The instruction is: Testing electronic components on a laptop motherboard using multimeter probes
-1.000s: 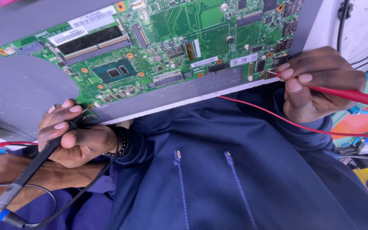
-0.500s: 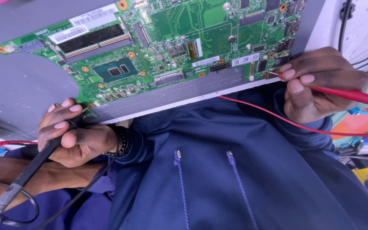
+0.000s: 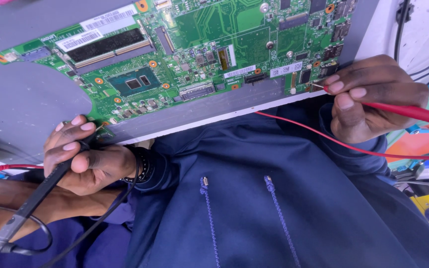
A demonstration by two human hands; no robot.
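Almost nothing has shifted since the earlier frames: both hands keep their places at the near edge of the green circuit board (image 3: 194, 54), which lies on the grey desk (image 3: 21, 104). Off the board's lower left corner, the left hand (image 3: 83, 159) has its fingers (image 3: 70, 146) wrapped tightly around a black probe (image 3: 31, 206); the probe's long axis runs from far below the board up to that corner, its tip seemingly touching the edge there. A black lead (image 3: 100, 218) trails down beneath the board. At the board's lower right corner, the right hand (image 3: 373, 97) pinches a red probe (image 3: 408, 111), which lies nearly level and points leftward into the board's edge components, tip touching. Its red lead (image 3: 323, 136) sweeps away right of the board across the dark blue garment (image 3: 254, 198)
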